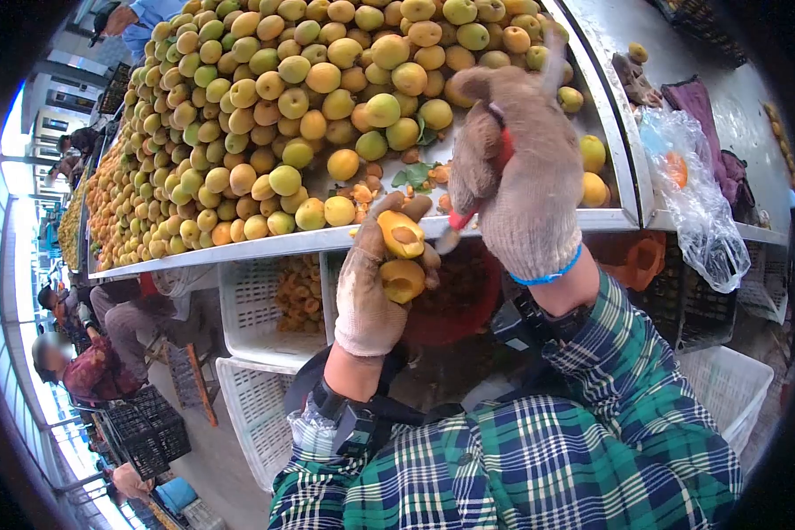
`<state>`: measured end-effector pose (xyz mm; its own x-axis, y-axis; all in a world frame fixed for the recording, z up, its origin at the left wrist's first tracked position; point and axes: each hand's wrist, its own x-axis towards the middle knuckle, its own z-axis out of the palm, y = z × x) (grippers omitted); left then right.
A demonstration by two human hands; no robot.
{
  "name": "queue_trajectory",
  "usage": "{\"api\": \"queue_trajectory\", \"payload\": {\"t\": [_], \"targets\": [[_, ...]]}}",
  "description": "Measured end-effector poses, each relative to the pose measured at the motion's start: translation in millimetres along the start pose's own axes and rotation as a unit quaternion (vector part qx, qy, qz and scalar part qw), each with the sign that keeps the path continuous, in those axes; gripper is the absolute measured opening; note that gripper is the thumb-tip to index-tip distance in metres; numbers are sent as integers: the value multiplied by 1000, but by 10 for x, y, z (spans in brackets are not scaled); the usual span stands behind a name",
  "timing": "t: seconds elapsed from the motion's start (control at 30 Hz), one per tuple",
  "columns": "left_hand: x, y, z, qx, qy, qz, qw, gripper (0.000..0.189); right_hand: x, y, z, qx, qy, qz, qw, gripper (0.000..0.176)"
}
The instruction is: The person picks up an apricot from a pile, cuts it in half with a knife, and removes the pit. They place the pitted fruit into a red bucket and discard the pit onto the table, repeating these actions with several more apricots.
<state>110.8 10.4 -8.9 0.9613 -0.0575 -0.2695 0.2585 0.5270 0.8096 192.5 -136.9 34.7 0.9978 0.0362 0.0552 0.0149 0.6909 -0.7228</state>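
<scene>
My left hand (371, 291), in a white knit glove with stained brown fingers, holds an apricot (403, 256) split into two halves. The brown pit sits in the upper half; the lower half shows a hollow. Just to the right, my right hand (526, 168), in a similar glove, is closed around a red-handled tool (505, 150). Its short metal tip points down and left, close beside the split fruit. Behind both hands lies a large heap of whole apricots (309, 97) on a metal-edged table (265, 247). Fruit scraps (362, 193) and a green leaf (412, 175) lie near my left fingertips.
Below the table edge stand a white crate (247, 291) with apricot halves (300, 296) and a red basin (455, 309). A clear plastic bag (702, 203) hangs over the edge at right. Black crates (146, 433) and a seated person (93, 367) are at left.
</scene>
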Motion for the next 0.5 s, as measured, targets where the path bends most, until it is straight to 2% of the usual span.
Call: {"api": "queue_trajectory", "payload": {"t": [0.07, 0.1, 0.13, 0.17, 0.2, 0.23, 0.27, 0.3, 0.33, 0.37, 0.4, 0.47, 0.5], "targets": [[0, 14, 12, 60, 11, 77, 995, 52, 54, 59, -41, -238, -36, 38, 970, 28], [-6, 28, -19, 62, -8, 94, 994, 49, 50, 11, 83, -226, -4, 159, 961, 24], [0, 25, -19, 62, -8, 95, 994, 49, 40, 26, 121, -226, -4, 158, 961, 24], [11, 19, -10, 17, 30, 83, 996, 47, 31, 34, 151, -352, -66, 213, 909, 27], [23, 19, -9, -29, 68, 72, 995, 46, 18, 33, 170, -469, -125, 262, 834, 29], [36, 18, -43, -37, 33, 97, 994, 44, -24, 109, 144, -512, -131, 195, 827, 35], [47, 37, -41, -37, 33, 100, 994, 44, -68, 227, 101, -551, -136, 126, 814, 41], [55, 57, -35, 6, 57, 99, 993, 43, -84, 260, 98, -563, -152, 90, 807, 40], [58, 71, -34, 49, 83, 96, 991, 43, -83, 265, 94, -562, -154, 90, 808, 40], [85, 22, -80, 111, 86, 126, 982, 41, -88, 254, 100, -604, -181, 86, 772, 39], [90, -9, -126, 113, 88, 125, 982, 41, -94, 232, 116, -644, -206, 84, 732, 38], [99, -54, -176, 89, 82, 109, 987, 41, -100, 231, 97, -646, -225, 89, 724, 38], [100, -33, -117, 71, 75, 109, 989, 41, -99, 256, 63, -656, -258, 59, 707, 38]]}}
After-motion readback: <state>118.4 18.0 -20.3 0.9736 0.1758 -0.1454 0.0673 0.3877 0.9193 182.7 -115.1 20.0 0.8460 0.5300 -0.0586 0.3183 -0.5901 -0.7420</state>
